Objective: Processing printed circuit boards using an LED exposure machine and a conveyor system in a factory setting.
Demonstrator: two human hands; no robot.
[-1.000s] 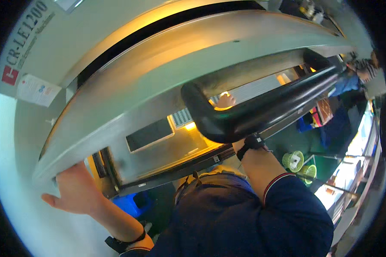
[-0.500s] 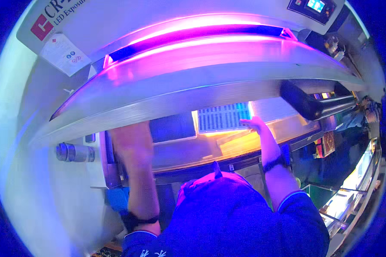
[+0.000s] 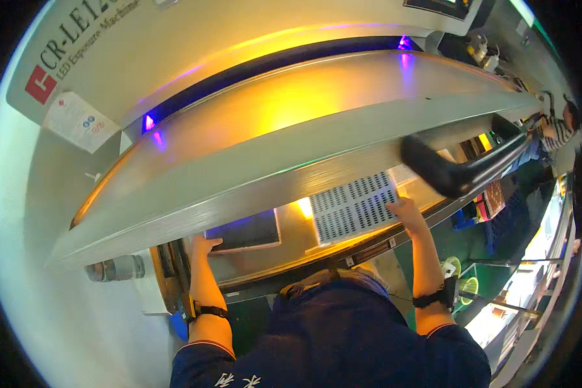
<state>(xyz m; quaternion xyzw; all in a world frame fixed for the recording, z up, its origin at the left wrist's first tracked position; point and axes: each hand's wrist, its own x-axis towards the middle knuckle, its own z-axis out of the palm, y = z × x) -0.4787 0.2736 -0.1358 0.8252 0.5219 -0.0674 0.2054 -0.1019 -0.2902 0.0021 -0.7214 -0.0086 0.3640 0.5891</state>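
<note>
Under the raised lid of a machine, a flat perforated white panel [image 3: 354, 210] with rows of dark slots lies on the metal bed [image 3: 297, 249]. My right hand [image 3: 405, 215] is closed on its right edge. To the left lies a dark rectangular panel [image 3: 244, 233] with a pale border, and a strip of bed separates the two. My left hand [image 3: 205, 246] holds the dark panel's left edge, thumb over the border; its other fingers are partly hidden.
The broad metal lid [image 3: 271, 139] hangs above my hands, with a black handle [image 3: 462, 168] at its right. A clear bottle [image 3: 116, 268] stands left of the bed. Green baskets [image 3: 469, 290] and a rack are at lower right; a person [image 3: 555, 132] is at far right.
The light has turned from purple to yellow. The perforated panel has shifted right, widening its gap from the dark panel. My left hand has come to the dark panel's edge.
</note>
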